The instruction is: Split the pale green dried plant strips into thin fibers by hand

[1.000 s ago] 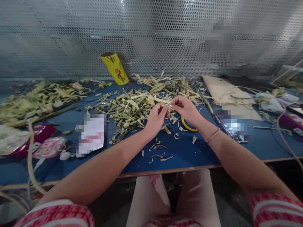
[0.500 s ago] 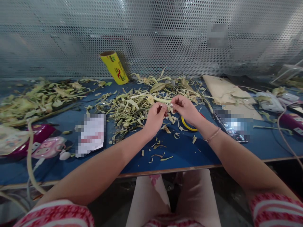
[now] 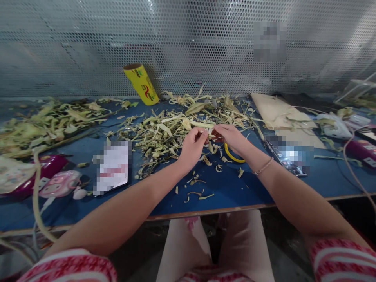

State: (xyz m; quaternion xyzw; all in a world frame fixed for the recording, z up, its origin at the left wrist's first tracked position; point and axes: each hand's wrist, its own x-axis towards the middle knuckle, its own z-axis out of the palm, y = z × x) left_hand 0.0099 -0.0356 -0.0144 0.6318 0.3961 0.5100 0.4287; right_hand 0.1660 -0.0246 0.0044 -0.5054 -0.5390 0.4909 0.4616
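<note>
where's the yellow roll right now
In the head view, the yellow roll leans against the perforated back wall, left of centre, behind the pile of leaf scraps.

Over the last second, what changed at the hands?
Little. The right hand dropped slightly and tilted palm-down; the left hand barely shifted. Both keep pinching the same small pale plant piece between their fingertips; nothing was let go. The scrap pile, yellow ring and yellow roll stayed put.
</note>
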